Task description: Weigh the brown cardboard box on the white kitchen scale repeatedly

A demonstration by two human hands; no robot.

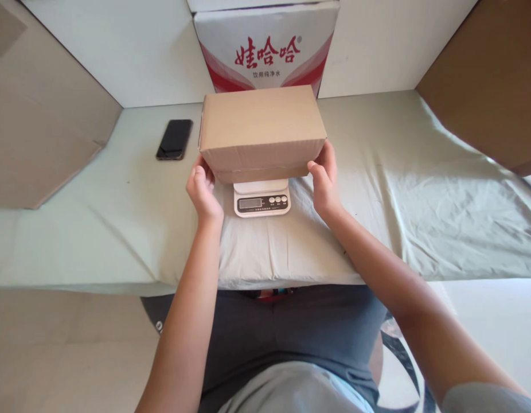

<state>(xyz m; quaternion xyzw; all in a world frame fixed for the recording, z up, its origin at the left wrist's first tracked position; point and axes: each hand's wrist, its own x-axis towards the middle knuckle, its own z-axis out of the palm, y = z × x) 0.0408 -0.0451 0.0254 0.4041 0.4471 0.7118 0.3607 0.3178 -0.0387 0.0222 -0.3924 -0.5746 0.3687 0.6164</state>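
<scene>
A closed brown cardboard box (261,123) is between my two hands, right over a white digital kitchen scale (262,198). My left hand (204,186) grips the box's lower left corner, its fingers partly hidden behind the edge. At the lower right corner my right hand (324,179) holds it, thumb on the near face and fingers along the side. The scale's platform is mostly covered by the box, and I cannot tell whether the box rests on it. Its dark display and buttons face me.
A black phone (175,139) lies on the pale green cloth (132,229) to the left. Behind the box stands a white and red carton (265,34) with Chinese lettering. Large brown cardboard panels (42,109) flank the table on the left and right.
</scene>
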